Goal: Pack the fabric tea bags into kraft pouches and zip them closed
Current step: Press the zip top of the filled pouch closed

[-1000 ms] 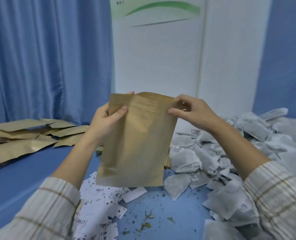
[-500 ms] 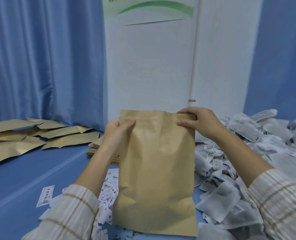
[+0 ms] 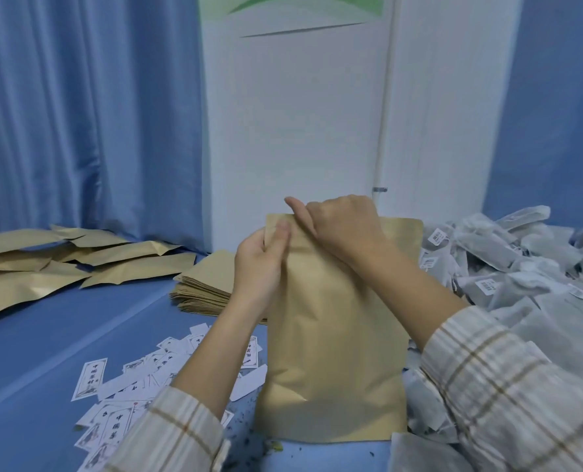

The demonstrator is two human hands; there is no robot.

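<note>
Holding: my kraft pouch (image 3: 331,335) stands upright on the blue table (image 3: 45,352), its base just in front of me, between the printed labels (image 3: 119,386) and the tea bag pile (image 3: 521,267).
Left hand: my left hand (image 3: 257,264) pinches the top left corner, thumb on the front face, fingers curled behind it.
Right hand: my right hand (image 3: 343,226) grips the top edge close beside the left one, thumb and fingers closed on the zip strip.
Weight: I judge it light; it looks only slightly filled out low down, and I cannot see what is inside.
Stiffness: the paper holds its own shape yet creases easily, so a hard squeeze in the middle would probably dent it.
Slip: the matte surface looks grippy, not slick.
Where to hold: along the zip line at the top, pinching front against back; the body needs only steadying.
Risk: pressing unevenly may leave part of the zip unsealed, and pushing down could tip it.
Nearby: empty pouches (image 3: 211,284) lie stacked behind my left wrist; other pouches (image 3: 62,260) lie flat at far left.
</note>
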